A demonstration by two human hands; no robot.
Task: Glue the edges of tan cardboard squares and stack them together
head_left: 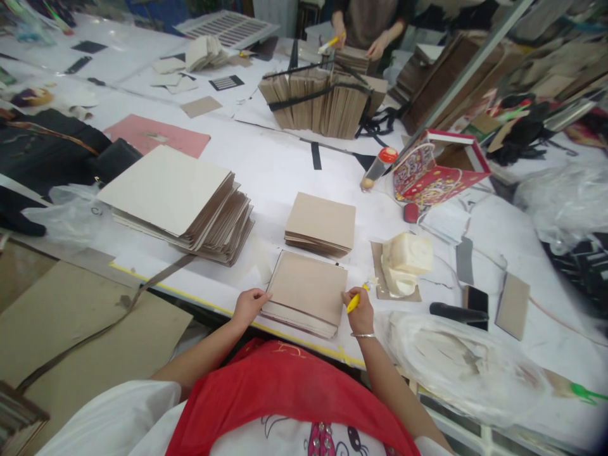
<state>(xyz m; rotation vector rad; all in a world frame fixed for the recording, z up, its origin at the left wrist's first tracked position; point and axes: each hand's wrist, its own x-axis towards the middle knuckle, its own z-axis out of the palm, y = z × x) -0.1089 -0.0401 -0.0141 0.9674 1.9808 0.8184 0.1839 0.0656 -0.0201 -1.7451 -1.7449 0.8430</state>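
A brown cardboard sheet lies on top of a low stack of boards at the table's front edge. My left hand pinches that sheet at its left edge between thumb and fingers. At the right edge, my right hand touches the sheet with its fingertips while closed around a small brush with a yellow handle. The brush's whitish tip points away, toward a cut-open cream plastic container on a cardboard piece. Just behind the sheet sits another stack of brown boards.
A taller stack of larger boards stands at left, beside a pink sheet. Toward the right are a red gift box, a clear jar with a red lid and a phone. Across the table, another person handles boards behind strapped cardboard.
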